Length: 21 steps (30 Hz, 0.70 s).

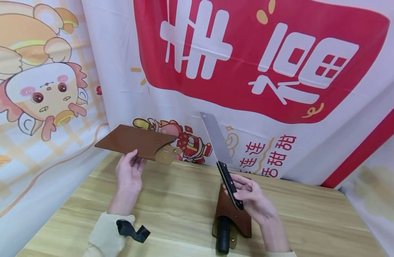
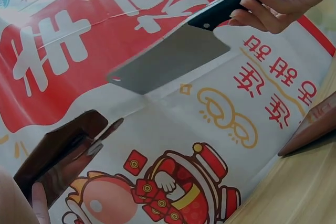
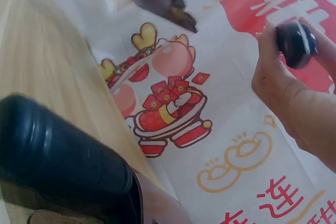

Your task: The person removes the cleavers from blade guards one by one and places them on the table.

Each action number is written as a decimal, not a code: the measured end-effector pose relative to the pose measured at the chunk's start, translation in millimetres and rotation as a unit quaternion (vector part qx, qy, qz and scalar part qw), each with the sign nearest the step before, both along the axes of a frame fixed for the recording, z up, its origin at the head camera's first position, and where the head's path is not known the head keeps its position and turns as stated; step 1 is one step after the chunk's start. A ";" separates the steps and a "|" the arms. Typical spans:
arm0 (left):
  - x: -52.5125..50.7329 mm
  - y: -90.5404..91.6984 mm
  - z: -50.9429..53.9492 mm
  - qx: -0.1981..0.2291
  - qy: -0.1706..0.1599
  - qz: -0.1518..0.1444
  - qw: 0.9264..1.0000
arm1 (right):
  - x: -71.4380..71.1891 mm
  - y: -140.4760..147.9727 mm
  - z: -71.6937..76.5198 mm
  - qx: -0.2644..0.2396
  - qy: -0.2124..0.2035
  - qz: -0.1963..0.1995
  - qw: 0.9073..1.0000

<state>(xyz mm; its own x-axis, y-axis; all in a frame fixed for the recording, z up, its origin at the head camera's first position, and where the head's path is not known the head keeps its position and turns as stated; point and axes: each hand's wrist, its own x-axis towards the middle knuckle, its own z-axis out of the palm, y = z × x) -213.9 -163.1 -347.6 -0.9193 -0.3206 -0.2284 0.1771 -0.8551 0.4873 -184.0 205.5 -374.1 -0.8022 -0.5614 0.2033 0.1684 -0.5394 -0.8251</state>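
- Cleaver (image 1: 222, 155): raised above the table (image 1: 174, 200), bare blade up, tilted leftward.
- Right hand (image 1: 249, 194): fingers closed round its black handle.
- Left hand (image 1: 129, 173): pinches a brown sheath (image 1: 132, 142) at its lower edge, mouth rightward, well apart from cleaver.
- Second sheath (image 1: 225, 205): on table below right hand, black grip (image 1: 223, 235) protruding.
- Behind: printed cloth (image 1: 119, 89).

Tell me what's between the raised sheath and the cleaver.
In the head view, the stretch between the raised sheath and the cleaver is bare; only the printed cloth shows behind it.
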 end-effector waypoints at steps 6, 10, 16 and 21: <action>-1.8 1.4 1.3 -0.014 0.018 0.035 0.999 | 4.4 -9.6 1.6 0.127 0.005 -0.085 0.988; -1.2 1.2 3.0 -0.023 0.019 0.035 0.999 | 6.7 -12.0 3.8 0.142 -0.010 -0.110 0.984; 0.4 1.0 4.6 -0.020 0.012 0.008 1.000 | 6.8 -15.7 6.3 0.161 -0.036 -0.123 0.979; 2.3 -1.3 4.2 -0.041 0.013 -0.050 0.998 | 5.6 -19.2 3.9 0.157 -0.041 -0.125 0.979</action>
<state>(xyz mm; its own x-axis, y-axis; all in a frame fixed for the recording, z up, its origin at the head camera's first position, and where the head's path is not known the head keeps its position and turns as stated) -211.6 -164.4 -343.4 -0.9530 -0.2435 -0.1803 0.1068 -0.8270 0.5520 -178.4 186.3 -370.2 -0.9288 -0.3702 -0.0180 0.1355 -0.2940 -0.9462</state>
